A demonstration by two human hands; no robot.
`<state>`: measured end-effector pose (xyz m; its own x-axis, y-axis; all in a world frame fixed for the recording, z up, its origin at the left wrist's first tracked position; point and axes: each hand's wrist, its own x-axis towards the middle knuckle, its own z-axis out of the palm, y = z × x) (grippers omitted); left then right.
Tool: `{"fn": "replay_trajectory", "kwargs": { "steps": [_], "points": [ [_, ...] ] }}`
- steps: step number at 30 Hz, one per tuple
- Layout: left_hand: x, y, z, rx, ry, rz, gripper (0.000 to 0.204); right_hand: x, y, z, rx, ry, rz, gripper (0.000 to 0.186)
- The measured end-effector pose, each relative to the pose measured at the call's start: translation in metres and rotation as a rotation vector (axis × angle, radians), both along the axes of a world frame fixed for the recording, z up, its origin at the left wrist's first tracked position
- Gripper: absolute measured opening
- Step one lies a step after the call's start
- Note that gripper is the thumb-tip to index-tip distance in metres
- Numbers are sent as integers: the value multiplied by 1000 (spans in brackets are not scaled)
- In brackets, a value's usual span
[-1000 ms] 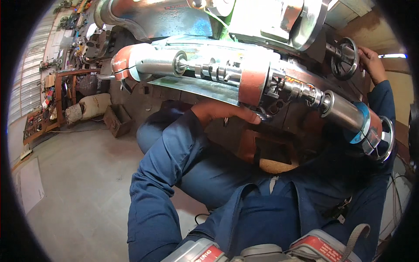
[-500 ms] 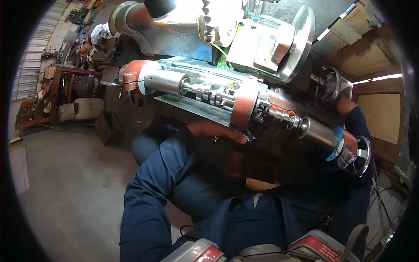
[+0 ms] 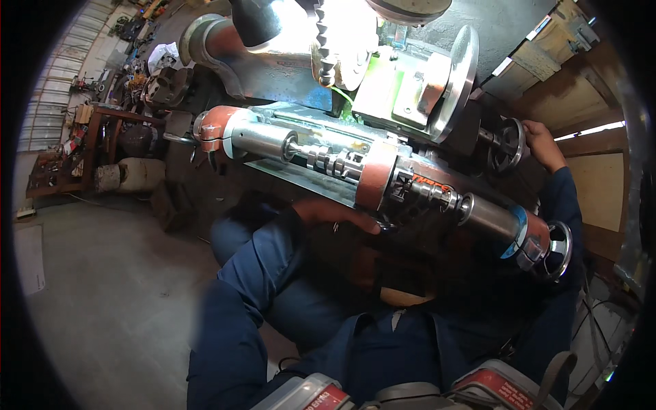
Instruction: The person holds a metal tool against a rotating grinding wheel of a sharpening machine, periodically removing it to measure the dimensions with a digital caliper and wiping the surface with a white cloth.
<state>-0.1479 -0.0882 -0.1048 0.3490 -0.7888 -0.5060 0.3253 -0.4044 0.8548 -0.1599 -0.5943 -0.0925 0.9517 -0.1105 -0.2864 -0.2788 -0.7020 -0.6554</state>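
Observation:
A camshaft [image 3: 335,164] with several bright lobes is held level in a grinding machine, running through a red-brown ring-shaped support [image 3: 377,179]. Steel spindle sleeves [image 3: 263,142] hold it at both ends. My left hand [image 3: 345,216] reaches under the machine's front, its fingers closed at a small shiny metal handle [image 3: 387,226] below the support; the grip is partly shadowed. On the far right, my right hand [image 3: 544,146] grips the upper right rim of a handwheel [image 3: 507,145]. Behind the camshaft stands a large steel disc [image 3: 459,85] beside a green-lit housing [image 3: 374,89].
A second chrome handwheel [image 3: 560,251] sticks out at the machine's right end. A twisted metal rod [image 3: 325,48] and a dark lamp hood [image 3: 263,20] hang over the back. A rusty rack [image 3: 89,147] and a pale cylinder [image 3: 140,175] stand at left. Wooden boards [image 3: 591,181] line the right.
My right hand has moved up along the handwheel's rim, from its lower right to its upper right. My left hand stays by the small handle. The whole view has shifted slightly.

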Motion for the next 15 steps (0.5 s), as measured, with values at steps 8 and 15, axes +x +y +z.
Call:
{"fn": "replay_trajectory", "kwargs": {
  "steps": [8,15],
  "points": [
    [1,-1,0,-11,-108,-59,54,-19,-6,13,71,-10,81,26],
    [5,-5,8,-73,-82,-84,58,-43,9,25,76,-57,117,29]
  ]
}}
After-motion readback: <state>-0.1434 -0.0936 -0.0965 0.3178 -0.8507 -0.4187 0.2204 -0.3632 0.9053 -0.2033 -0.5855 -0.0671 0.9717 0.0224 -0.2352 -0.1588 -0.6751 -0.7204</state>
